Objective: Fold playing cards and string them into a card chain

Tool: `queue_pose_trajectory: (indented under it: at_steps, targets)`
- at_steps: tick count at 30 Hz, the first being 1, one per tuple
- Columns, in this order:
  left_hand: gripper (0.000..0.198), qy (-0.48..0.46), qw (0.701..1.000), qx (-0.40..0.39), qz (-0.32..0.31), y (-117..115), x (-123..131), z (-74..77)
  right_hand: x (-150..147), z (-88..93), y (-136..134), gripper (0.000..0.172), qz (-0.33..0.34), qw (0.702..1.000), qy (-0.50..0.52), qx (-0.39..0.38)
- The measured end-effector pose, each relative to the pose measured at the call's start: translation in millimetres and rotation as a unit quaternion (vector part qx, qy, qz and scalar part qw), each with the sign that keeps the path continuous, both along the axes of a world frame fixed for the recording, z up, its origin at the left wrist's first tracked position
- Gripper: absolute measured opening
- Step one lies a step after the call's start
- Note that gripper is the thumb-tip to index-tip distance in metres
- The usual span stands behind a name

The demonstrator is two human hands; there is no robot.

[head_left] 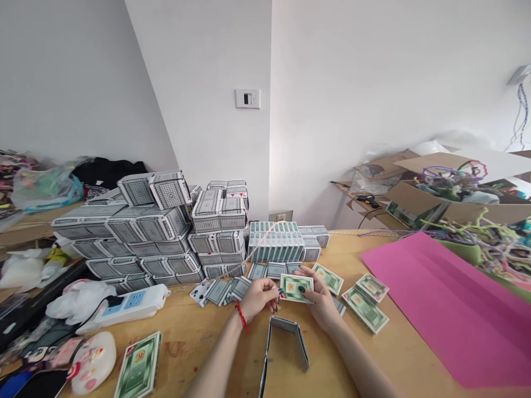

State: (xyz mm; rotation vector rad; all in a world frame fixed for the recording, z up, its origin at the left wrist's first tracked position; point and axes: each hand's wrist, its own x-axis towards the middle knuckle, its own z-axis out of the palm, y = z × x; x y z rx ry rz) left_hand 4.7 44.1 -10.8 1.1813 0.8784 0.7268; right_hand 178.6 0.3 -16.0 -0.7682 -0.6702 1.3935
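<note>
A green banknote-patterned card box [291,287] is held level above the table. My right hand [321,298] grips its right end, thumb on top. At its left end, my left hand [261,297], with a red string on the wrist, pinches the edge between closed fingers. Just below my hands, a folded strip of joined playing cards [284,323] stands on edge, bent into an open frame. Loose patterned cards [219,290] lie beyond my left hand. To the right of my right hand lie more green boxes [365,308].
Stacked blocks of folded playing cards [145,226] line the wall side, beside a teal-edged block [276,241]. A power strip [128,307] and another green box [139,365] lie left. Pink sheet [448,315] and cardboard box [456,213] occupy the right.
</note>
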Motion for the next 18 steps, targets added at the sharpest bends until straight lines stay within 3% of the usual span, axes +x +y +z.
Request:
queue_pose_trajectory:
  at_steps: [8,12,15,18]
  targets:
    - [0.02,-0.044,0.996,0.01,0.075,2.2,-1.8,-0.1,4.1,0.3,1.9,0.056,0.004,0.999,0.024,-0.025]
    - [0.023,-0.031,0.997,0.027,0.064,0.0,-0.3,-0.5,6.7,-1.6,2.3,0.059,0.001,0.999,0.024,-0.037]
    - [0.037,0.008,0.993,0.102,0.057,-3.5,1.3,-0.7,7.1,-3.0,2.3,0.054,-0.001,0.999,0.024,-0.037]
    - [0.046,0.052,0.97,0.227,0.075,-8.1,2.6,0.6,4.6,-1.5,1.9,0.039,0.013,0.999,0.006,-0.039]
